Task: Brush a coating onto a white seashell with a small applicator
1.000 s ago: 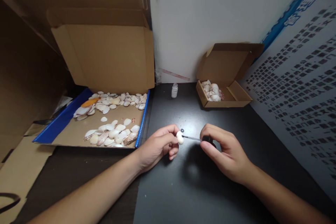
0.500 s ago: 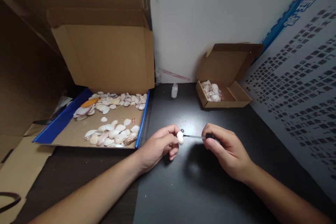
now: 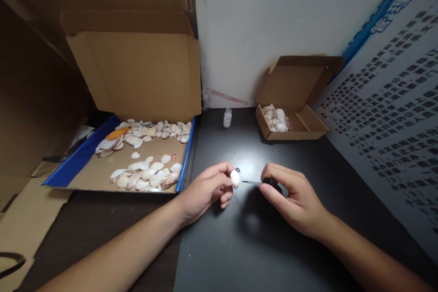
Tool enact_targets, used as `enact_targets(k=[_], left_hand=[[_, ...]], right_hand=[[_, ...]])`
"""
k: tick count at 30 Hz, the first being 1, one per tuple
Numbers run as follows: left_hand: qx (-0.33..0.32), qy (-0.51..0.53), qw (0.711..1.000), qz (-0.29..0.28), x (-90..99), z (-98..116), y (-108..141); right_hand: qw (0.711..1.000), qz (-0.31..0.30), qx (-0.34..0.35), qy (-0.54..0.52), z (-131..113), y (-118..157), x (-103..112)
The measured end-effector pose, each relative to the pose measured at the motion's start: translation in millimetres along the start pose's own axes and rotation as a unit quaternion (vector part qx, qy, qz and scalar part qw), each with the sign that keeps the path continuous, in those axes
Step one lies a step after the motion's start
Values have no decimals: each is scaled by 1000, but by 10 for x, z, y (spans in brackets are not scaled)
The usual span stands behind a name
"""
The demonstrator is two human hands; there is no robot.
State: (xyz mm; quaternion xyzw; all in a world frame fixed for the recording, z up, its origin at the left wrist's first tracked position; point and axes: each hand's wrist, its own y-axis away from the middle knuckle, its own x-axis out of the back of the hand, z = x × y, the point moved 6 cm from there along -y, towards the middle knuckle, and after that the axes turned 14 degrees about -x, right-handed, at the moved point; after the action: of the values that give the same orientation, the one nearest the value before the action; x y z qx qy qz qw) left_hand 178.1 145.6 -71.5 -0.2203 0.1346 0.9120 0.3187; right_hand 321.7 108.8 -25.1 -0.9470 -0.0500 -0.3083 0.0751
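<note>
Pinched in the fingers of my left hand (image 3: pixel 210 187) is a small white ribbed seashell (image 3: pixel 235 179). My right hand (image 3: pixel 294 196) grips a thin applicator brush (image 3: pixel 252 182) by its black cap-like handle (image 3: pixel 271 182). The brush points left, its dark tip just to the right of the shell; I cannot tell whether they touch. Behind the shell, a small black ring (image 3: pixel 237 170) lies on the dark table (image 3: pixel 219 255).
A small uncapped glass bottle (image 3: pixel 227 118) stands near the wall. To the left, an open blue-sided cardboard box (image 3: pixel 89 175) holds many shells (image 3: pixel 157 175). At the back right, a smaller open carton (image 3: pixel 297 136) contains whitish shells (image 3: pixel 278 121).
The brush tip has shifted slightly down and right, from the shell's upper edge to its side. My right hand has tilted, so less brush shaft shows. My left hand holds still.
</note>
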Motion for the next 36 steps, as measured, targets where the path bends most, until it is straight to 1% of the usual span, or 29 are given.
enact_targets(k=[2,5,7,10,12,16,19,21,25,27,29,31,34,36], left_hand=[[-1,0,1000,2,-1,2,0],[-2,3,1000,3,-5,5,5],[-1,6,1000,2,-7,6,9],[2,6,1000,1,-4,6,7],[2,6,1000,5,1,7,1],[3,6,1000,4,4,-1,-5],[3,5,1000,1,4,-9,-1],[1,6,1000,1,3,-9,1],[2,-1,1000,0,-5,-4,3],[1,-1,1000,-1,-9,-1,5],[-2,0,1000,-4,-12,1,9],[-3,-3,1000,-5,-9,-2,14],[0,-12,1000,-10,-5,-13,18],[0,-17,1000,-15,-7,-15,16]], right_hand=[[1000,4,2,-8,0,5,13],[998,-21,31,-45,-35,30,2],[998,-31,33,-41,-36,37,-14],[1000,-9,11,-13,-1,22,-5],[1000,2,14,-22,2,15,10],[998,-25,34,-50,-23,13,-12],[1000,-7,14,-21,2,3,-3],[1000,7,11,-22,7,1,16],[997,-15,27,-64,-22,4,6],[999,-14,15,-48,-9,-7,-5],[1000,3,-4,-20,19,-17,0],[1000,14,-6,-18,30,-14,13],[998,-9,21,-52,1,12,5],[998,-22,26,-48,-11,22,-7]])
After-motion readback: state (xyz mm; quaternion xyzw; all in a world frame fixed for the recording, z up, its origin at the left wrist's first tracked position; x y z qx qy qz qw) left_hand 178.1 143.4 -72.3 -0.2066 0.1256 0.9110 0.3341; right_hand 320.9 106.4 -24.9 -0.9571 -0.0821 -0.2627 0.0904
